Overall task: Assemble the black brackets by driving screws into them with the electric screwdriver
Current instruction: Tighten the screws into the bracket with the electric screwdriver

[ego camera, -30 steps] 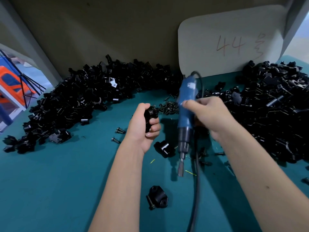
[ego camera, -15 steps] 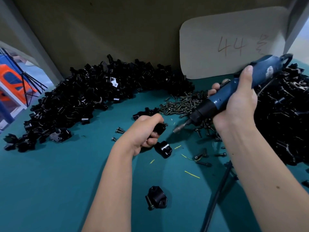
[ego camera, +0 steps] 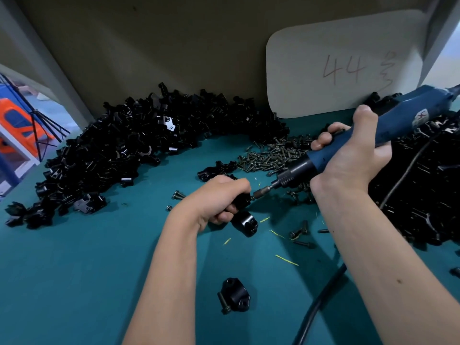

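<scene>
Left hand (ego camera: pixel 219 197) grips bracket (ego camera: pixel 241 200) — screwdriver (ego camera: pixel 348 145) bit touching.

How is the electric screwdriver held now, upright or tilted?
Tilted. The electric screwdriver slants down-left in the right hand, its bit meeting the bracket gripped by the left hand.

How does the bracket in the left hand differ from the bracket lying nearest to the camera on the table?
The held bracket is gripped by the left hand and mostly hidden; the near bracket lies free and in full view on the green table. The screwdriver tip meets the held bracket; nothing touches the near bracket, where a screw sticks out. Both are black.
</scene>
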Action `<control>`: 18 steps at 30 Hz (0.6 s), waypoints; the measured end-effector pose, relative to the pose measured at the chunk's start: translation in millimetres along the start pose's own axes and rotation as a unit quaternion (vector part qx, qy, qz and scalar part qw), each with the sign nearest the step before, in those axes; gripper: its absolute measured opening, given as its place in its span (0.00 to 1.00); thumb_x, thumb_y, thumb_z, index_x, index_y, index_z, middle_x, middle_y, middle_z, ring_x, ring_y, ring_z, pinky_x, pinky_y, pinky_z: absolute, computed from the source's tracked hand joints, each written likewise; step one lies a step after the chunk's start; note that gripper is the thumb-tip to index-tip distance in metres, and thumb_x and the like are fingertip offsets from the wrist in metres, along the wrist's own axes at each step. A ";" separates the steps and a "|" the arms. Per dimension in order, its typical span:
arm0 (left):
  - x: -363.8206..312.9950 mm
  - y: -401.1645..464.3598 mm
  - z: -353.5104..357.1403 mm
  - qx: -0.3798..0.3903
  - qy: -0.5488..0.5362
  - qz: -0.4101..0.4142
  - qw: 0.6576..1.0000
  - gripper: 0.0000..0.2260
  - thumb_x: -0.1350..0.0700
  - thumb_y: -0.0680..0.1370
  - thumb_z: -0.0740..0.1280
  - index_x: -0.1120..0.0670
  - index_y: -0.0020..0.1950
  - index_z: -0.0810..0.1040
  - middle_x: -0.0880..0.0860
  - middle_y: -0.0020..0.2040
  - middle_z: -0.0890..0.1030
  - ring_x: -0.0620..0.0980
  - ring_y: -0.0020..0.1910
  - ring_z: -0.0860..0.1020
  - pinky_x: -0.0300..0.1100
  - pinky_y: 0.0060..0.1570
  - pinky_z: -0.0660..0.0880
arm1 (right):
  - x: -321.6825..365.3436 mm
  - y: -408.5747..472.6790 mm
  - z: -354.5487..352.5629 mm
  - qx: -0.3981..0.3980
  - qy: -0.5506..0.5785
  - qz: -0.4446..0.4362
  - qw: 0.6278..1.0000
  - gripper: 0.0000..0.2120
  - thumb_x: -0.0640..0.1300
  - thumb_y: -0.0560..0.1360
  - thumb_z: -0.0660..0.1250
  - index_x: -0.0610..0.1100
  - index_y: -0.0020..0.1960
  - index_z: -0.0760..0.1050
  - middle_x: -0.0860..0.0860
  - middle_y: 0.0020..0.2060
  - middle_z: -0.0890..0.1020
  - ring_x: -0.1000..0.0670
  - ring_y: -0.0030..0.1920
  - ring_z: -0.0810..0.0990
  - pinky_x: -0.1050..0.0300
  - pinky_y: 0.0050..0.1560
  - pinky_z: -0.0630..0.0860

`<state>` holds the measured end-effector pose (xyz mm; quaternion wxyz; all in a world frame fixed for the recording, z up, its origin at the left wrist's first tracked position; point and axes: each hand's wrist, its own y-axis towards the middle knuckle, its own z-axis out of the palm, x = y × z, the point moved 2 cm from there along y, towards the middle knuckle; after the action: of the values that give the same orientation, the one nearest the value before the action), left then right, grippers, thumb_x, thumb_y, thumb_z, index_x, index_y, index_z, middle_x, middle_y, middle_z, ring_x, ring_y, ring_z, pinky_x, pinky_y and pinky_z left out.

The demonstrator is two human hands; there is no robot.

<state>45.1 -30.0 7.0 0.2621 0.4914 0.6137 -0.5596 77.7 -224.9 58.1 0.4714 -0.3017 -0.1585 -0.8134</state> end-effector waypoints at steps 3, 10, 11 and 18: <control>0.2 0.8 0.1 0.001 -0.005 0.003 1.000 0.14 0.51 0.76 0.63 0.48 0.32 0.63 0.48 0.28 0.62 0.46 0.21 0.59 0.32 0.24 0.55 | 0.1 1.0 -0.4 -0.003 0.004 0.012 1.000 0.12 0.43 0.77 0.70 0.44 0.56 0.68 0.48 0.31 0.75 0.50 0.27 0.71 0.57 0.30 0.69; 0.5 0.4 0.5 0.006 -0.003 0.009 1.000 0.14 0.52 0.75 0.63 0.48 0.32 0.63 0.49 0.28 0.62 0.46 0.22 0.59 0.33 0.24 0.54 | -0.8 2.4 -0.1 0.004 0.006 0.018 1.000 0.11 0.39 0.77 0.67 0.44 0.53 0.66 0.48 0.30 0.74 0.50 0.26 0.70 0.57 0.29 0.69; 0.1 0.3 0.8 0.006 -0.004 0.010 1.000 0.13 0.51 0.74 0.64 0.48 0.32 0.63 0.49 0.28 0.62 0.46 0.22 0.59 0.33 0.24 0.54 | -0.7 2.6 0.0 0.004 0.006 0.017 1.000 0.10 0.39 0.77 0.67 0.44 0.53 0.66 0.48 0.30 0.74 0.50 0.26 0.70 0.57 0.29 0.68; 0.2 1.1 2.0 0.010 -0.009 0.010 1.000 0.12 0.49 0.71 0.64 0.48 0.31 0.64 0.48 0.27 0.62 0.46 0.21 0.59 0.33 0.23 0.54 | -0.7 2.3 0.7 0.008 0.009 0.009 1.000 0.10 0.39 0.77 0.66 0.44 0.53 0.66 0.48 0.30 0.74 0.50 0.25 0.69 0.57 0.30 0.68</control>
<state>45.6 -31.9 5.9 0.2682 0.4948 0.6007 -0.5678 80.2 -225.2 58.1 0.4824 -0.2923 -0.1580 -0.8105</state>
